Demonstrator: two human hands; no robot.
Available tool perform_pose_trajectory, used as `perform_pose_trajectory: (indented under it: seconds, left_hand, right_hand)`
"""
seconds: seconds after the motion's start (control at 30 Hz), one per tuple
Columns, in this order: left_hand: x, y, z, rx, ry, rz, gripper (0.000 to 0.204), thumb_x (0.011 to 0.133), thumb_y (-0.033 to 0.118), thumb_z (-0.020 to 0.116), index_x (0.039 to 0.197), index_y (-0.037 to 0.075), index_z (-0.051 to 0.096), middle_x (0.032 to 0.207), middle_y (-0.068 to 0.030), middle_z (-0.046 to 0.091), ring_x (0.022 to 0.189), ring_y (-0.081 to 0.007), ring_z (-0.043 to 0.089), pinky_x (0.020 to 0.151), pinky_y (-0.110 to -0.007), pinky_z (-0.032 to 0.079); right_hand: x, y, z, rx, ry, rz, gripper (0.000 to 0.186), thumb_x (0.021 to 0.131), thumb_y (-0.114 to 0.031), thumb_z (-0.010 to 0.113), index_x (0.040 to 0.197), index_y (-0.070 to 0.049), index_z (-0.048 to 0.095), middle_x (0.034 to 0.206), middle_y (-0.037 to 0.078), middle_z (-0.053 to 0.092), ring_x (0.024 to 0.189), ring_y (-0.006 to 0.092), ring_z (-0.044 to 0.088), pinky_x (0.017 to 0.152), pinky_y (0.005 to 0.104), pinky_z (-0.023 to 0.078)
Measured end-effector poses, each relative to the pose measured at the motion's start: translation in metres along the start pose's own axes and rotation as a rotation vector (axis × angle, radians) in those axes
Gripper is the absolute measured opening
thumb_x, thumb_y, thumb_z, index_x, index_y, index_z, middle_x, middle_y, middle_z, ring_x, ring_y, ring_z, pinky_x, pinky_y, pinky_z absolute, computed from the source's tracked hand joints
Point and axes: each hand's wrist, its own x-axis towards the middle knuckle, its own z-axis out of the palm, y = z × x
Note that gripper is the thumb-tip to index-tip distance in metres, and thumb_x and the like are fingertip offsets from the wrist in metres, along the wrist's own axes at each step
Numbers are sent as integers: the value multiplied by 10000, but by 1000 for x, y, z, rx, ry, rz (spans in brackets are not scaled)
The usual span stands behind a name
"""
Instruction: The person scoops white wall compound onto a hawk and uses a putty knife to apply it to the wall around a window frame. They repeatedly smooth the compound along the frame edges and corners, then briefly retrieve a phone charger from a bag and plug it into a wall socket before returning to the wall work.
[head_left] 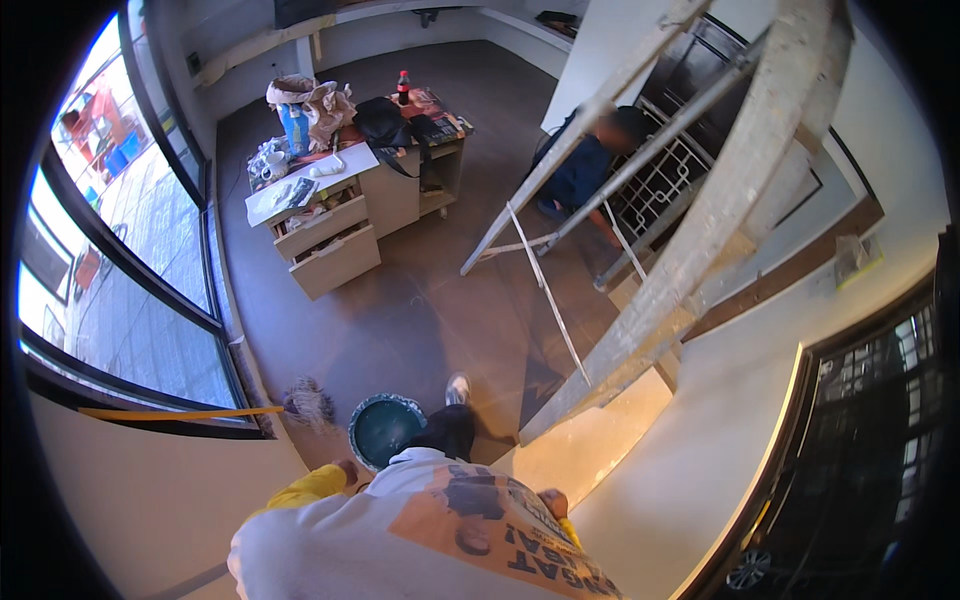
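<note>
My left hand (347,470), below a yellow sleeve, is beside the near left rim of a round dark green bucket (385,430). Its fingers look curled, but whatever they hold, if anything, is hidden. The bucket's rim is smeared with pale residue. At my right side, my right hand (553,500) shows only in part past my printed white shirt; its fingers are too hidden to read. Left of the bucket, a grey string mop head (310,404) touches the floor, its yellow handle (180,412) running left along the window frame.
A paint-spattered ladder (700,240) stands at right; behind it, a person in dark clothes (580,175) crouches by a white metal grille (655,185). Ahead, a cabinet (335,260) with open drawers carries bags, a bottle (403,88) and clutter. Glass doors (150,240) line the left.
</note>
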Motion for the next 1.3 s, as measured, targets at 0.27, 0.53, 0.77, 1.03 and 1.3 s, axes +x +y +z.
perform_pose_trajectory:
  seconds: [0.27,0.53,0.77,1.03,1.3]
  left_hand:
    - [82,17,-74,-544,-56,-79,264,892,183,616,1116,92,723,1019,-140,714,864,-293,677,736,-386,547]
    - [150,1,-305,-1302,399,84,254,945,209,578,1133,56,656,944,-130,683,713,-254,622,598,-363,494]
    - [152,-24,-392,-2161,325,121,390,997,256,513,1310,39,596,1062,-157,649,860,-282,607,761,-392,514]
    - [208,0,-480,-1763,316,-303,371,981,199,615,1298,8,622,1157,-146,683,1015,-243,649,876,-403,533]
    - [210,21,-654,-1783,277,-445,370,980,192,623,1296,1,623,1153,-138,687,1019,-234,649,880,-396,532]
  right_hand:
    - [285,-264,2,178,-119,-7,275,871,-282,750,832,-13,711,681,85,680,613,172,624,633,338,506]
    - [553,-432,95,-60,-261,-332,240,869,-262,758,940,-37,714,801,101,714,721,215,683,679,350,551]
    - [800,-587,187,-146,-264,-421,315,805,-243,739,1034,-32,690,1014,209,719,957,380,696,848,436,546]
    - [1085,-723,269,-166,-122,-305,578,805,-269,692,1321,-25,601,1251,243,671,1175,396,635,1024,460,502]
    - [1237,-808,307,-447,-63,-332,906,774,-321,848,1508,-38,398,1420,230,552,1299,391,549,1088,480,446]
